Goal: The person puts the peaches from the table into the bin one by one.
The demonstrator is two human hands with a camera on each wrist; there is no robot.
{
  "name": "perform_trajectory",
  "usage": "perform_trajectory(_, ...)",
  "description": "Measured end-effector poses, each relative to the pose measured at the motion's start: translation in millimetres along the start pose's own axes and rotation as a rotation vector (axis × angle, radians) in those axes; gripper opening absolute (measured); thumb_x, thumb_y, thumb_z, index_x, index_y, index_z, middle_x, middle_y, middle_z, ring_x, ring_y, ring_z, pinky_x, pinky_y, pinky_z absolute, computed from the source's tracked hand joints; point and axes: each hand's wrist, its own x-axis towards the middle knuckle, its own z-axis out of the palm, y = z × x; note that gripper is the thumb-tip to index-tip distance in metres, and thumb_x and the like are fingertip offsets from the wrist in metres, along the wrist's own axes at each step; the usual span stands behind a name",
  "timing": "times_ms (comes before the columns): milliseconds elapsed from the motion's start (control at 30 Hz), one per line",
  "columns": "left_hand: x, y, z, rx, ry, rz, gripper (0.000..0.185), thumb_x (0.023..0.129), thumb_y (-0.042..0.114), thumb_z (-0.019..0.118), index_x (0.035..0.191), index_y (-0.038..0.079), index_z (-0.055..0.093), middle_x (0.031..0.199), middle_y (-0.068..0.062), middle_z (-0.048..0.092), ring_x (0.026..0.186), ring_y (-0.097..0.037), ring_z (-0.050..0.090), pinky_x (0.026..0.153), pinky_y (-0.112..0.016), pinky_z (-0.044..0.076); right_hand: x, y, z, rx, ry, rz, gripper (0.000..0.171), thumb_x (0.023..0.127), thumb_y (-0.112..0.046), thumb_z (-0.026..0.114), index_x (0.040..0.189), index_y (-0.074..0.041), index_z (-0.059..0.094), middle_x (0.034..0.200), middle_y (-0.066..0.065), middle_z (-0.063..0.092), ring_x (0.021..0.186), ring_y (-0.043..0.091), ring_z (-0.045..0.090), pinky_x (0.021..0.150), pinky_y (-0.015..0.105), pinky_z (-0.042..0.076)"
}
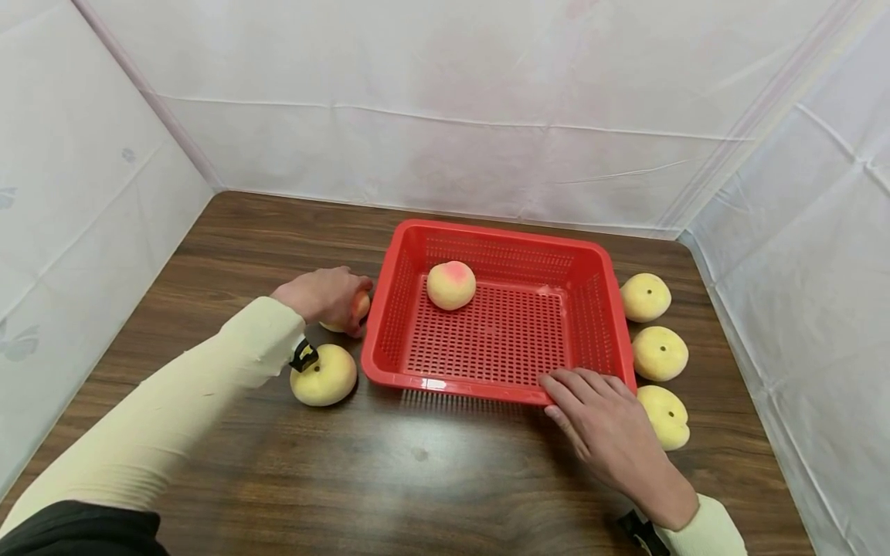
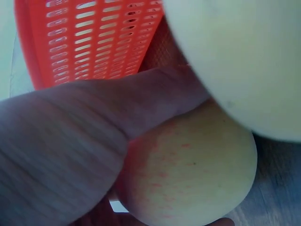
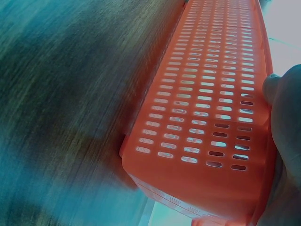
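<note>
Head view, left hand (image 1: 325, 296): left of centre; fingers curled down round the held peach (image 1: 361, 304), just beside the basket's left wall.
Head view, basket (image 1: 480, 391): one, red plastic, slotted; centre of frame, on the brown table (image 1: 417, 479).
Head view, inside peach (image 1: 451, 286): one; upper left of the basket floor, pink patch uppermost.
Head view, near peach (image 1: 324, 375): one; below the left hand, at the wrist.
Head view, row at right: upper peach (image 1: 646, 297), middle peach (image 1: 660, 354), lower peach (image 1: 664, 417).
Head view, right hand (image 1: 605, 421): lower right; grips the basket's near rim, fingers over it, thumb outside.
Left wrist view, held peach: lower centre, thumb across it; the cropped pale round at upper right is probably the near peach.
Left wrist view, handling: judged light, fairly firm, apt to roll; best taken round its widest part, thumb opposing fingers.
Right wrist view, basket: slotted wall through centre and right; judged light, slightly flexible, apt to slide; best held by the rim.
</note>
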Motion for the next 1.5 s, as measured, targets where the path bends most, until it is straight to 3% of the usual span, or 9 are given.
perform_trajectory(100, 0.6, -0.2, 1.7, 0.006, 0.004, -0.004, 0.051, 0.077, 0.028, 0.084, 0.120, 0.015, 0.060, 0.100, -0.010, 0.063, 0.084, -0.026, 0.061, 0.075, -0.044, 0.053, -0.2, 0.1, 0.1, -0.001, 0.005, -0.002, 0.037, 0.106, -0.039, 0.054, 0.133, -0.019, 0.068, 0.126, 0.003, 0.072, 0.119, 0.026, 0.067, 0.095, 0.047, 0.053)
perform_trajectory(367, 1.3, -1.6, 7.2, 0.019, 0.037, -0.012, 0.062, 0.078, 0.030, 0.085, 0.131, 0.016, 0.057, 0.131, -0.023, 0.057, 0.094, -0.033, 0.064, 0.078, -0.053, 0.056, 0.1, -0.1, -0.1, -0.005, 0.005, 0.002, 0.037, 0.100, -0.036, 0.062, 0.133, -0.020, 0.068, 0.126, 0.002, 0.072, 0.118, 0.026, 0.067, 0.095, 0.046, 0.053)
perform_trajectory(467, 1.5, -3.3, 8.7, 0.013, 0.044, -0.009, 0.058, 0.079, 0.029, 0.084, 0.129, 0.016, 0.057, 0.130, -0.023, 0.056, 0.092, -0.034, 0.063, 0.077, -0.052, 0.055, 0.1, 0.3, 0.3, -0.004, 0.009, -0.002, 0.036, 0.101, -0.036, 0.061, 0.132, -0.019, 0.068, 0.126, 0.003, 0.072, 0.118, 0.026, 0.067, 0.095, 0.047, 0.053)
perform_trajectory(600, 2.0, -5.2, 10.0, 0.012, 0.053, 0.003, 0.055, 0.080, 0.028, 0.083, 0.126, 0.015, 0.057, 0.131, -0.024, 0.056, 0.093, -0.035, 0.063, 0.077, -0.052, 0.055, 0.4, 0.6, 0.7, -0.002, 0.012, 0.000, 0.038, 0.108, -0.041, 0.050, 0.132, -0.019, 0.068, 0.126, 0.003, 0.072, 0.117, 0.026, 0.067, 0.094, 0.047, 0.053)
perform_trajectory(833, 1.7, -7.1, 11.1, 0.013, 0.062, 0.026, 0.049, 0.080, 0.030, 0.084, 0.119, 0.015, 0.059, 0.120, -0.020, 0.059, 0.091, -0.032, 0.064, 0.076, -0.049, 0.055, 0.0, -0.7, 0.4, 0.005, 0.009, 0.000, 0.036, 0.102, -0.037, 0.061, 0.132, -0.019, 0.069, 0.126, 0.003, 0.072, 0.118, 0.026, 0.067, 0.095, 0.047, 0.053)
perform_trajectory(1067, 1.7, -8.8, 9.9, 0.003, 0.076, 0.040, 0.039, 0.081, 0.028, 0.081, 0.109, 0.016, 0.058, 0.113, -0.017, 0.060, 0.088, -0.030, 0.063, 0.073, -0.047, 0.054, -0.3, -0.3, 1.3, 0.005, 0.033, -0.004, 0.049, 0.112, -0.047, 0.035, 0.131, -0.018, 0.069, 0.125, 0.003, 0.073, 0.117, 0.026, 0.068, 0.094, 0.046, 0.053)
perform_trajectory(1167, 1.3, -8.4, 8.7, 0.008, 0.080, 0.038, 0.036, 0.081, 0.028, 0.081, 0.104, 0.017, 0.056, 0.110, -0.015, 0.059, 0.087, -0.029, 0.063, 0.072, -0.046, 0.053, -0.6, -0.5, 1.3, 0.004, 0.036, -0.007, 0.051, 0.112, -0.048, 0.033, 0.132, -0.018, 0.069, 0.125, 0.003, 0.073, 0.117, 0.026, 0.067, 0.093, 0.046, 0.053)
perform_trajectory(1367, -1.2, -6.8, 5.4, 0.013, 0.083, 0.042, 0.034, 0.080, 0.028, 0.082, 0.099, 0.018, 0.055, 0.104, -0.012, 0.059, 0.090, -0.030, 0.064, 0.073, -0.045, 0.053, -0.8, -0.2, 0.4, 0.007, 0.028, -0.004, 0.038, 0.107, -0.040, 0.052, 0.133, -0.018, 0.068, 0.126, 0.003, 0.073, 0.118, 0.026, 0.067, 0.094, 0.046, 0.053)
perform_trajectory(1500, -2.7, -5.5, 3.1, 0.011, 0.079, 0.037, 0.033, 0.080, 0.028, 0.082, 0.098, 0.018, 0.055, 0.109, -0.014, 0.061, 0.094, -0.031, 0.066, 0.075, -0.046, 0.054, -0.3, -0.1, 0.3, 0.005, 0.023, -0.002, 0.041, 0.109, -0.043, 0.046, 0.133, -0.018, 0.068, 0.126, 0.003, 0.073, 0.118, 0.026, 0.067, 0.094, 0.046, 0.053)
